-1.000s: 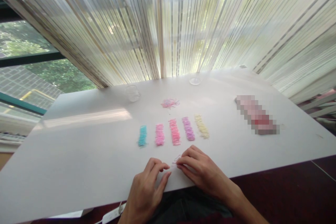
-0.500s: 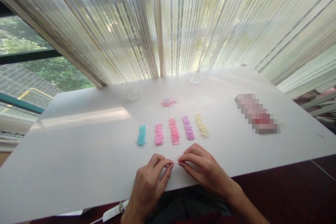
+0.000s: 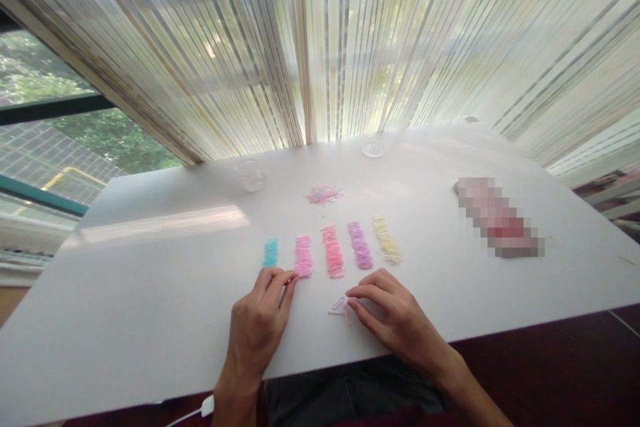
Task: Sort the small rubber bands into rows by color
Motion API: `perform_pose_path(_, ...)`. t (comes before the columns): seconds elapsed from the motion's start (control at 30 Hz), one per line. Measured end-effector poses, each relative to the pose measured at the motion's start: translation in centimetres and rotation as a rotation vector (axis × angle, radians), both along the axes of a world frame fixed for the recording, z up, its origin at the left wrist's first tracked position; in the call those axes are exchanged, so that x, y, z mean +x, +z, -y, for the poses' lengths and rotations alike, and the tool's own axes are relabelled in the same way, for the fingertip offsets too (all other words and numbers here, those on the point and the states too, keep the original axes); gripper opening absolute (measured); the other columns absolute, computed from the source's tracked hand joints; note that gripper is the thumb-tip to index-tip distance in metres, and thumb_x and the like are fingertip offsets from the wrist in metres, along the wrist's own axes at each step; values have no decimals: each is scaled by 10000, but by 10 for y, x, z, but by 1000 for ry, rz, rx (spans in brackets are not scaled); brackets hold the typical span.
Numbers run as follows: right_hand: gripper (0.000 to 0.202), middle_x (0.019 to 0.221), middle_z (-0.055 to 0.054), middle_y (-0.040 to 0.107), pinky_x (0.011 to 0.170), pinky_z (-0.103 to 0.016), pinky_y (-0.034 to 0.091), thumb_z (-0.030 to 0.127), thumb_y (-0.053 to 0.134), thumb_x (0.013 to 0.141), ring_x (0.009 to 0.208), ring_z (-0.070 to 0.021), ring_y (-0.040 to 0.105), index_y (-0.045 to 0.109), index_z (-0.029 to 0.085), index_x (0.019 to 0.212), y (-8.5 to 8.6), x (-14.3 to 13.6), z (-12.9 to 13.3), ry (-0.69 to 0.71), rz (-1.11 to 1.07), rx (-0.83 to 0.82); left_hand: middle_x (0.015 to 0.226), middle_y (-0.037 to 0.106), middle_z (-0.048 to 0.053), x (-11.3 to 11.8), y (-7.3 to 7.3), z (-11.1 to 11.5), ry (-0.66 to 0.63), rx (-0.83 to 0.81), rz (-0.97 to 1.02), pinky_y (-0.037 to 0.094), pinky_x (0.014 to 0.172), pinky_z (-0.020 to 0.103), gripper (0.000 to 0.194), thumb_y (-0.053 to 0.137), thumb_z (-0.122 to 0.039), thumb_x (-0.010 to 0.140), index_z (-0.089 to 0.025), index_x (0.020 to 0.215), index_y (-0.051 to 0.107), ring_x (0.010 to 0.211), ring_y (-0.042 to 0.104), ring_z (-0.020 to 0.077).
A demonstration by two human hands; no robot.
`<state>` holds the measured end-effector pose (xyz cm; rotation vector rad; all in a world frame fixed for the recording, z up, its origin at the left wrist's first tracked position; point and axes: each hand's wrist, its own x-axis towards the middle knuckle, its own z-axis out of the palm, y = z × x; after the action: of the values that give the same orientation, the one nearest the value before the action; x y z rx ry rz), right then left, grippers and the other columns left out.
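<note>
Five strips of small thin pieces lie side by side on the white table: blue (image 3: 271,252), pink (image 3: 303,255), coral (image 3: 333,252), purple (image 3: 361,245) and yellow (image 3: 386,241). My left hand (image 3: 263,310) has its fingertips pinched at the lower end of the pink strip; anything between them is too small to name. It covers the blue strip's near end. My right hand (image 3: 393,310) has thumb and forefinger close together beside a few loose thin pink pieces (image 3: 339,311); what its fingertips hold is unclear.
A mixed pile of thin pieces (image 3: 323,195) lies behind the strips. Farther back are a clear round container (image 3: 251,177) and a clear lid (image 3: 373,149). A blurred pinkish object (image 3: 500,219) lies at the right. String curtains (image 3: 305,47) hang along the table's far edge.
My left hand has moved left and slightly up, away from my right hand, to the pink strip. The loose pink pieces between the hands are now more exposed. My right hand has barely shifted.
</note>
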<state>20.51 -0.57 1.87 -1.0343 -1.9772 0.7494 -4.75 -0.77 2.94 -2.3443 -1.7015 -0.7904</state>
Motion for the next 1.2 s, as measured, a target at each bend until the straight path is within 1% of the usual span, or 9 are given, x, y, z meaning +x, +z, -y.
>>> perform_pose_path(0.2, 138, 950, -53, 678, 787, -338, 576, 161, 631, 990, 895, -206, 644, 696, 218, 1098, 0, 0, 0, -27, -6, 17, 890, 688, 8, 8, 4, 4, -33, 6, 7, 472, 521, 219, 247, 464, -289, 1085, -187, 1035, 684, 582, 653, 103)
perform_pose_path(0.33, 200, 995, -59, 693, 820, -354, 584, 173, 630, 996, 933, -217, 651, 668, 227, 1185, 2, -2, -1, -71, 1, 82, 875, 687, 8, 30, 7, 7, -177, -53, 31, 490, 560, 216, 222, 455, -247, 1083, -198, 1038, 666, 610, 663, 111)
perform_pose_path(0.43, 196, 978, -53, 695, 817, -354, 584, 164, 614, 1004, 924, -217, 656, 671, 232, 1179, 4, 4, -2, -99, 40, 135, 864, 683, 11, 51, 7, 6, -224, -69, 57, 483, 537, 227, 240, 437, -246, 1083, -198, 1023, 665, 592, 652, 117)
perform_pose_path(0.5, 201, 968, -55, 693, 814, -359, 581, 166, 616, 1002, 915, -220, 656, 666, 227, 1188, 5, 12, -1, -163, 61, 171, 870, 685, 13, 63, 6, 1, -219, -69, 68, 478, 529, 235, 248, 433, -242, 1080, -198, 1019, 669, 591, 649, 123)
perform_pose_path(0.63, 220, 906, -47, 677, 779, -361, 576, 184, 639, 988, 847, -218, 648, 663, 225, 1203, 5, 35, 4, -373, 84, 198, 867, 685, 6, 83, 7, -15, -197, -88, 21, 444, 499, 236, 235, 467, -236, 1064, -208, 990, 688, 596, 644, 132)
perform_pose_path(0.77, 170, 862, -37, 680, 742, -356, 567, 181, 625, 989, 798, -212, 645, 688, 235, 1137, 3, 48, 10, -433, 86, 188, 853, 692, 0, 94, 5, -29, -184, -114, -23, 414, 470, 223, 222, 511, -241, 1049, -206, 967, 714, 572, 634, 125)
perform_pose_path(0.93, 149, 863, -40, 686, 730, -347, 555, 158, 618, 991, 804, -210, 647, 694, 228, 1098, 2, 45, 13, -412, 55, 174, 869, 697, 10, 86, 10, -24, -168, -96, 63, 454, 511, 210, 253, 485, -276, 1070, -205, 1063, 728, 613, 651, 118)
perform_pose_path(1.03, 150, 870, -42, 687, 730, -345, 550, 143, 618, 988, 813, -211, 642, 686, 222, 1096, 3, 39, 14, -358, 37, 159, 905, 706, 24, 67, 14, -8, -176, -106, 134, 517, 596, 205, 261, 477, -277, 1075, -193, 1130, 719, 671, 678, 117)
perform_pose_path(1.2, 125, 885, -49, 693, 738, -351, 557, 140, 601, 1000, 830, -211, 645, 681, 210, 1066, 0, 22, 14, -197, 32, 107, 872, 693, 13, 33, 10, 21, -167, -199, 115, 549, 586, 206, 308, 467, -367, 1075, -211, 1044, 731, 649, 698, 119)
